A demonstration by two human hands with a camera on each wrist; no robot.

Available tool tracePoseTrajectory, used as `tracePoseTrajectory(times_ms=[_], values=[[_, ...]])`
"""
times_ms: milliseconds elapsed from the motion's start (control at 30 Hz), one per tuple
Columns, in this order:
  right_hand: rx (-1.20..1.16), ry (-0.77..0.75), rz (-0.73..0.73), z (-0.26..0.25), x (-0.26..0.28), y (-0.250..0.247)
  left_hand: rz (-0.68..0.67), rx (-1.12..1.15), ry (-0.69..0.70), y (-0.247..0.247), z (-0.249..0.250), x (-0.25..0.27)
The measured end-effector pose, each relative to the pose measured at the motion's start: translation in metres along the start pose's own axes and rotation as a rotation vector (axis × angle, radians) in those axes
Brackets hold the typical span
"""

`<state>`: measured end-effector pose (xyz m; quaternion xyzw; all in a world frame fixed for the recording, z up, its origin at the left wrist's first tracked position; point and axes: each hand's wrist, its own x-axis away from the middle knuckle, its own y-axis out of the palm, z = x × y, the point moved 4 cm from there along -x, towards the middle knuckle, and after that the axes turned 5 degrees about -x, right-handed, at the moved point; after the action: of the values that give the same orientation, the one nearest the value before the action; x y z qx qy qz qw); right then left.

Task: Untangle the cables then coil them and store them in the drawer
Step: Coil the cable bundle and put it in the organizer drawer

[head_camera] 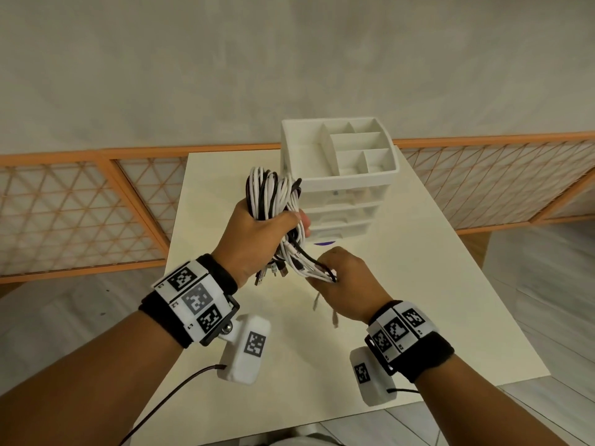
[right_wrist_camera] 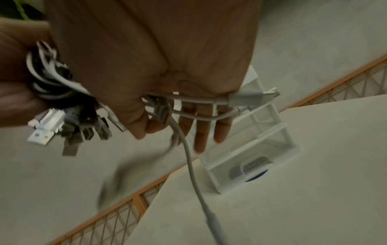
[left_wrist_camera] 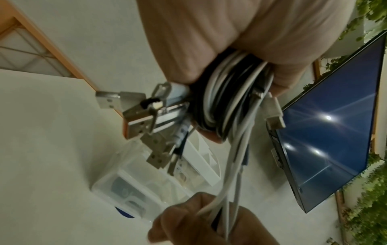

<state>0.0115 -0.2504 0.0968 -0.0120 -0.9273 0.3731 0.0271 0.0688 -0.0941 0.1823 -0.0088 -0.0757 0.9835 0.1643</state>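
The left hand [head_camera: 257, 233], fingers curled tight, grips a coiled bundle of white and black cables [head_camera: 273, 194] held up just in front of the white plastic drawer unit [head_camera: 341, 194]. Below the bundle, the right hand [head_camera: 347, 284] pinches several loose white strands [head_camera: 317, 273], their plug ends dangling. This looks like coiling, not yet finished. Next, I judge, the tails need wrapping round the bundle, then a drawer, all apparently closed, must be pulled open.
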Motion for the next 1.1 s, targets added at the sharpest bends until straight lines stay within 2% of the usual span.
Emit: tracePoseTrajectory(times_ms=[133,233,367,467,567,733,800,900,1000,1100], values=[[-0.135,0.102,-0.124,0.002,0.0,-0.01,-0.136,-0.048,-0.008,-0.005,0.001,-0.001],[0.035,0.156,-0.13,0.011,-0.007,-0.022,-0.297,-0.192,-0.072,0.0,-0.005,0.004],[0.216,0.083,-0.075,-0.002,-0.017,-0.031,-0.459,-0.409,-0.168,0.021,-0.024,0.014],[0.243,0.023,-0.102,-0.017,-0.021,-0.029,-0.402,-0.462,-0.157,0.034,-0.031,0.018],[0.146,0.031,-0.114,-0.029,-0.02,-0.035,-0.327,-0.454,-0.184,0.038,-0.038,0.017],[-0.152,0.123,-0.158,-0.034,-0.012,-0.045,-0.365,-0.266,-0.195,0.043,-0.043,0.016],[-0.349,0.154,-0.191,-0.034,-0.009,-0.045,-0.305,-0.274,-0.191,0.04,-0.046,0.013],[-0.602,0.197,-0.175,-0.032,-0.006,-0.05,-0.147,-0.267,-0.197,0.03,-0.047,0.008],[-0.549,0.216,-0.19,-0.026,0.0,-0.058,-0.047,-0.261,-0.183,0.018,-0.045,0.001],[-0.553,0.206,-0.252,-0.025,0.006,-0.057,-0.043,-0.263,-0.166,0.015,-0.043,-0.003]])
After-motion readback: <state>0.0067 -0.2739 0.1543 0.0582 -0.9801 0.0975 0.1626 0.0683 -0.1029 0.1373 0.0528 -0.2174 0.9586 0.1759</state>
